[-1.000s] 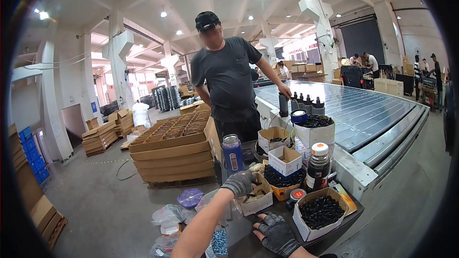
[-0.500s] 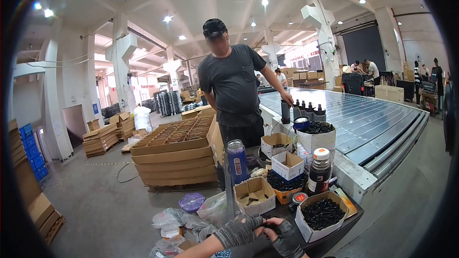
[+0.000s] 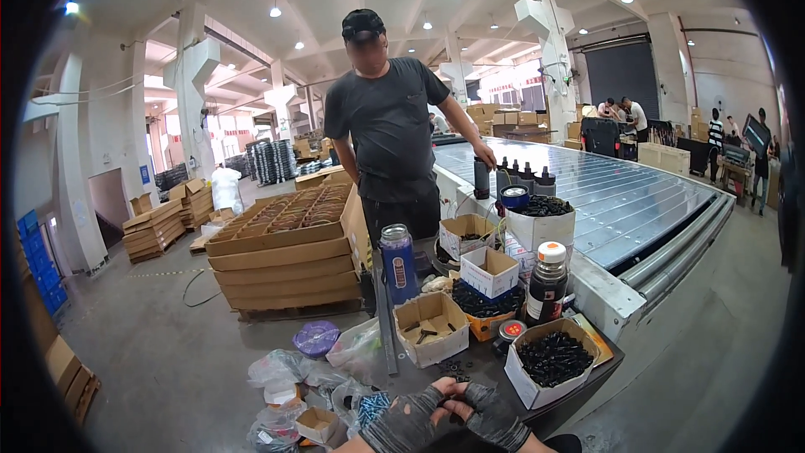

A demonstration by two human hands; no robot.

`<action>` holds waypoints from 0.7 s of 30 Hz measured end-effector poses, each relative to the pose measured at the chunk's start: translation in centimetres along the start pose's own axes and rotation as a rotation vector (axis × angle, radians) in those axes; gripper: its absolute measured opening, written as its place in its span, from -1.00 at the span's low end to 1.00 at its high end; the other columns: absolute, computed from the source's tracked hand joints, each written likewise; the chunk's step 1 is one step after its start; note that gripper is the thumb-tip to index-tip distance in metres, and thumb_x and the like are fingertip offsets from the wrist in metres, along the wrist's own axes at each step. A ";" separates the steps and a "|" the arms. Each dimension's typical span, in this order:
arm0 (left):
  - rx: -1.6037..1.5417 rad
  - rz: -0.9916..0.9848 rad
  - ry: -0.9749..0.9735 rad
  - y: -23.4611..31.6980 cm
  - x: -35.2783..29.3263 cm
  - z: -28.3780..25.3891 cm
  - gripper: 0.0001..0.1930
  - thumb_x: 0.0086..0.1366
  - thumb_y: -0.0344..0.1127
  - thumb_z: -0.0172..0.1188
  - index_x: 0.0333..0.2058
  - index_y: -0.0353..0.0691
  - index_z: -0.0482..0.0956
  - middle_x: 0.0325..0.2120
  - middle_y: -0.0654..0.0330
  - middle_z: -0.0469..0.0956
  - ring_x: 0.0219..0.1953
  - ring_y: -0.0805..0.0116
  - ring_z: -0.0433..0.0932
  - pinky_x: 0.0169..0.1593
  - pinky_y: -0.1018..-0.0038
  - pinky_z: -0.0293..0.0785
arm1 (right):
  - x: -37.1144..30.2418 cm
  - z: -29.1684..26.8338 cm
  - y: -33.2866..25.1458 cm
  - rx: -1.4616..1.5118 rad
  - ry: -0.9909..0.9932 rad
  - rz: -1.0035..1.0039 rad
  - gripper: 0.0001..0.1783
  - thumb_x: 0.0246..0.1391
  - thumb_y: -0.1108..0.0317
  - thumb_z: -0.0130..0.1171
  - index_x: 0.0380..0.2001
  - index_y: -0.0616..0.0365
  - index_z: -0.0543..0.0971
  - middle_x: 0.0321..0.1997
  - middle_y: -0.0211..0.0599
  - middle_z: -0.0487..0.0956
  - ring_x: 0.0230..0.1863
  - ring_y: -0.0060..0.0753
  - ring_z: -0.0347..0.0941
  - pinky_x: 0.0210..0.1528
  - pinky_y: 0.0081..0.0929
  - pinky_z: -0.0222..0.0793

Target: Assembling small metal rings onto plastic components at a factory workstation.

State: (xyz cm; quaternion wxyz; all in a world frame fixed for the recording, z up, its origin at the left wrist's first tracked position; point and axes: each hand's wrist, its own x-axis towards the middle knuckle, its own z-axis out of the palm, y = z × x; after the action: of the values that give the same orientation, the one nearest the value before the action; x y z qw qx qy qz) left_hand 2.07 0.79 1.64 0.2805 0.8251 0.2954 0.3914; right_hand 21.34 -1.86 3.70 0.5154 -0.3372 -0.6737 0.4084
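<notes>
At the near edge of the dark table (image 3: 597,373), my left hand (image 3: 407,421) and my right hand (image 3: 488,413) meet, both in worn dark grey fingerless gloves. Their bare fingertips are pinched together; anything between them is too small or hidden to make out. Just beyond lie small loose black parts (image 3: 455,368). Past those stands an open carton (image 3: 442,347) with a few black pieces inside. To the right of my hands, another white carton (image 3: 526,383) is filled with small black parts (image 3: 555,357). Blue screws (image 3: 374,407) lie in a plastic bag beside my left hand.
Farther back stand a blue bottle (image 3: 398,267), a black flask with an orange-white cap (image 3: 547,287), a small white box (image 3: 478,278) and more part boxes. A person (image 3: 390,130) stands across, one hand on a dark cylinder (image 3: 481,179). A slatted conveyor (image 3: 620,210) runs along the right.
The view has shifted, bringing the loose black parts and blue screws into clearer sight. My hands stay together, the fingertips still meeting. The person across keeps a hand on the cylinder.
</notes>
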 end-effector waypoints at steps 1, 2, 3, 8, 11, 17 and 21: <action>-0.284 -0.398 -0.110 -4.6 -1.6 1.4 -0.41 0.17 -0.63 0.23 0.20 -0.22 0.35 -0.06 0.12 0.55 0.00 0.41 0.53 0.04 0.46 0.51 | -0.4 0.2 0.2 -0.106 -0.025 -0.165 -0.79 0.23 0.51 0.19 -0.07 0.28 0.54 -0.31 -0.22 0.62 -0.31 -0.43 0.59 -0.24 -0.52 0.52; -0.303 -0.405 -0.125 -3.8 -1.7 1.7 -0.41 0.17 -0.63 0.23 0.20 -0.22 0.35 -0.06 0.12 0.55 0.00 0.41 0.53 0.04 0.46 0.51 | -1.0 -0.1 0.6 -0.219 -0.033 -0.315 -0.77 0.24 0.51 0.19 -0.05 0.27 0.54 -0.30 -0.23 0.61 -0.31 -0.44 0.58 -0.24 -0.52 0.52; -0.134 -0.237 -0.029 -1.6 -1.6 1.6 -0.43 0.18 -0.61 0.26 0.18 -0.23 0.36 -0.09 0.13 0.56 -0.04 0.42 0.54 0.03 0.47 0.51 | -1.6 -0.3 0.3 -0.230 -0.022 -0.290 -0.77 0.24 0.51 0.19 -0.05 0.27 0.54 -0.30 -0.23 0.61 -0.31 -0.44 0.58 -0.24 -0.52 0.52; -0.295 -0.226 0.231 6.2 -1.9 0.1 -0.61 0.21 -0.43 0.38 0.00 -0.28 0.48 -0.25 0.16 0.59 -0.21 0.37 0.62 -0.10 0.44 0.56 | -2.5 1.1 -1.7 -0.099 0.121 0.014 -0.87 0.25 0.47 0.17 -0.16 0.23 0.52 -0.29 -0.27 0.58 -0.30 -0.49 0.53 -0.23 -0.54 0.44; -0.336 -0.201 0.296 4.8 -3.0 1.3 -0.66 0.22 -0.43 0.37 -0.05 -0.27 0.52 -0.25 0.13 0.59 -0.20 0.34 0.62 -0.10 0.44 0.54 | -3.0 2.3 -1.1 -0.216 0.203 -0.005 -0.82 0.22 0.43 0.23 -0.15 0.22 0.52 -0.30 -0.28 0.56 -0.28 -0.48 0.52 -0.21 -0.50 0.45; -0.303 -0.169 0.312 3.9 -4.6 1.7 -0.74 0.24 -0.43 0.33 -0.09 -0.27 0.56 -0.23 0.07 0.61 -0.19 0.22 0.63 -0.11 0.42 0.52 | -5.2 3.4 -0.2 -0.318 0.184 -0.102 -0.82 0.20 0.47 0.25 -0.15 0.22 0.52 -0.26 -0.28 0.58 -0.26 -0.50 0.53 -0.19 -0.53 0.46; -0.471 -0.112 0.241 2.2 -5.3 0.6 -0.75 0.20 -0.54 0.36 -0.14 -0.30 0.58 -0.22 0.10 0.62 -0.21 0.39 0.61 -0.11 0.47 0.56 | -5.1 3.3 -0.5 -0.260 0.114 -0.023 -0.81 0.18 0.50 0.27 -0.15 0.21 0.52 -0.24 -0.27 0.60 -0.28 -0.51 0.53 -0.20 -0.55 0.46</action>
State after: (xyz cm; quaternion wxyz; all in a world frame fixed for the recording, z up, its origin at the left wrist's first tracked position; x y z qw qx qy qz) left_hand 0.42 -4.59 0.34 0.4488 0.6669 0.2728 0.5286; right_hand 19.35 -7.20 1.62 0.5096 -0.4159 -0.6943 0.2920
